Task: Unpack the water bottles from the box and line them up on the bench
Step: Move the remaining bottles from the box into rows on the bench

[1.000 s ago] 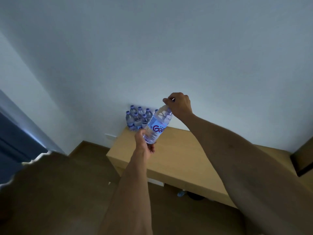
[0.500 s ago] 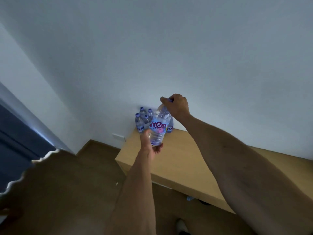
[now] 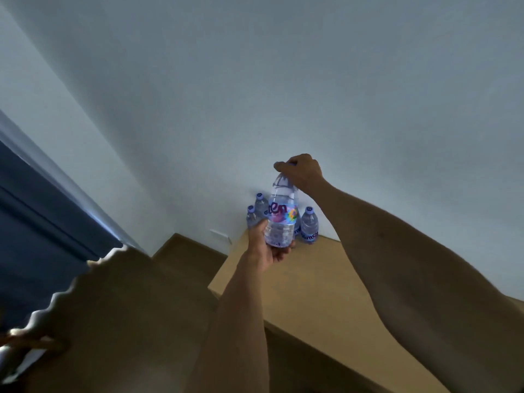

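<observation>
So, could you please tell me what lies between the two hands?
In the head view, only the held water bottle: the right hand grips its cap, the left hand its base.

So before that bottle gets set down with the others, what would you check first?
1. Top hold: right hand grips the bottle at its cap end: ok.
2. Bottom hold: left hand cups its base: ok.
3. Bottle close to upright: ok.
4. Free bench surface in front of the standing bottles: ok.
5. Standing bottles upright by the wall: ok.
6. Gap between the held bottle and the row: cannot tell, it overlaps them.
</observation>
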Motion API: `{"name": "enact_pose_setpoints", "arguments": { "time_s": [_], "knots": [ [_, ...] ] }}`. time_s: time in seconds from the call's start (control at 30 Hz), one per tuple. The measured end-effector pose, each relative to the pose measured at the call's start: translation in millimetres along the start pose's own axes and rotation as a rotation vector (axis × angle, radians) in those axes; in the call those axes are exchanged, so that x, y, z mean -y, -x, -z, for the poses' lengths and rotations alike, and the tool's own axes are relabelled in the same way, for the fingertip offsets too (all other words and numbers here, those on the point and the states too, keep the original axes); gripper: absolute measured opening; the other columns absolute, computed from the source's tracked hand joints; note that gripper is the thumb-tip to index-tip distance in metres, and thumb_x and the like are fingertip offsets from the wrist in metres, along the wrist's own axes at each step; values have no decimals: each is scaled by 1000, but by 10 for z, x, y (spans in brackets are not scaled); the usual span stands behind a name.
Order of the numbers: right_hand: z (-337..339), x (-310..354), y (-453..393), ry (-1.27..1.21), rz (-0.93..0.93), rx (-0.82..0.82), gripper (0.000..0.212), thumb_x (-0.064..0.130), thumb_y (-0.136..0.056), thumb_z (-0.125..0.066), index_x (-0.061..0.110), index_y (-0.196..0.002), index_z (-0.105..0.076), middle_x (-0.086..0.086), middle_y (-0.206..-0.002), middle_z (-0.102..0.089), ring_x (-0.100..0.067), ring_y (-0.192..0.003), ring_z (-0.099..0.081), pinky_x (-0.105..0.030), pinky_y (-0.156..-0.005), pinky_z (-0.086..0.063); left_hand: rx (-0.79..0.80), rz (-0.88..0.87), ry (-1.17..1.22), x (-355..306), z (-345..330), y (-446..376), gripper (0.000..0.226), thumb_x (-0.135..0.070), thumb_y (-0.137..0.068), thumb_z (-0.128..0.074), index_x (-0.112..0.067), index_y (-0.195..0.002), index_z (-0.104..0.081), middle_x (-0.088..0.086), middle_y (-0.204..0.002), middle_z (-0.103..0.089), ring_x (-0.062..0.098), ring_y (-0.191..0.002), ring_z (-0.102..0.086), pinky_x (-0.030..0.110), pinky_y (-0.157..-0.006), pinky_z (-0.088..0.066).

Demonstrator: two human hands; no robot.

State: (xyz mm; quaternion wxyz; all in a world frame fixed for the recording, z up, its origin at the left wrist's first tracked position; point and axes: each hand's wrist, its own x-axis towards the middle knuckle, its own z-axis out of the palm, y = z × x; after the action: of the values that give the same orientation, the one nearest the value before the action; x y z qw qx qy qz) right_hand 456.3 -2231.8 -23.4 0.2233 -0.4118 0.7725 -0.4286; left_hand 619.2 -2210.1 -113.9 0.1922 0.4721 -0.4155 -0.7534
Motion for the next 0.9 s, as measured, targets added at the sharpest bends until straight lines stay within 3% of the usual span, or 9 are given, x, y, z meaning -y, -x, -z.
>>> {"name": "enact_pose_setpoints", "arguments": {
  "time_s": [0.13, 0.27, 0.33, 0.43, 0.5, 0.6, 0.77, 0.9],
  "knots": [
    [-39, -128, -170, -61, -29, -48, 30, 31, -83, -63, 3, -74, -70, -17, -74, -66, -32, -81, -62, -34, -71, -47, -20, 34, -5, -120, 110, -229, 44, -42, -89, -43, -5, -97, -68, 16, -74, -71, 29, -56, -67, 26, -57, -43],
    [-47, -174, -359, 52, -87, -99, 25, 35, -82, -65, 11, -76, -69, -9, -79, -68, -27, -82, -62, -28, -70, -44, 28, 32, 29, -236, 149, -481, 38, -27, -90, -53, -2, -118, -60, 24, -105, -68, 34, -75, -68, 32, -65, -54],
    [-47, -149, -456, 102, -77, -137, 15, 26, -80, -65, 13, -84, -71, -8, -87, -70, -27, -88, -63, -27, -73, -45, 65, 58, 48, -300, 124, -595, 34, -18, -91, -55, -2, -120, -58, 24, -110, -66, 35, -82, -65, 39, -75, -56],
    [-88, -90, -572, 123, -51, -199, 19, 14, -81, -61, 10, -95, -73, -9, -98, -72, -27, -96, -63, -30, -82, -49, 143, 44, -65, -418, 130, -784, 27, -9, -88, -58, -7, -115, -60, 18, -109, -67, 33, -87, -65, 42, -83, -53],
    [-166, -32, -629, 111, -30, -221, 23, 7, -80, -57, 7, -97, -73, -9, -100, -72, -27, -99, -64, -30, -86, -50, 200, -5, -227, -496, 184, -912, 26, -8, -84, -65, -12, -109, -63, 12, -105, -69, 29, -92, -65, 41, -80, -55],
    [-277, 49, -699, 97, -58, -247, 28, 3, -80, -52, 5, -97, -73, -10, -101, -72, -26, -99, -63, -30, -87, -50, 260, -44, -412, -606, 315, -1094, 42, -12, -72, -79, -15, -111, -62, 9, -107, -70, 26, -101, -66, 40, -78, -58],
    [-425, 152, -754, 240, -83, -296, 19, 20, -82, -61, 8, -91, -73, -5, -93, -71, -24, -92, -63, -24, -72, -41, 190, -211, -547, -702, 506, -1376, 58, -23, -63, -87, -19, -111, -56, 2, -100, -69, 17, -88, -68, 25, -61, -54],
    [-544, 152, -777, 441, -183, -293, 28, 23, -86, -57, 6, -106, -66, -11, -110, -66, -30, -103, -59, -27, -78, -40, 146, -414, -740, -684, 600, -1441, 64, -38, -65, -85, -17, -116, -51, -4, -99, -64, 3, -79, -61, 12, -55, -43]
  ]
}}
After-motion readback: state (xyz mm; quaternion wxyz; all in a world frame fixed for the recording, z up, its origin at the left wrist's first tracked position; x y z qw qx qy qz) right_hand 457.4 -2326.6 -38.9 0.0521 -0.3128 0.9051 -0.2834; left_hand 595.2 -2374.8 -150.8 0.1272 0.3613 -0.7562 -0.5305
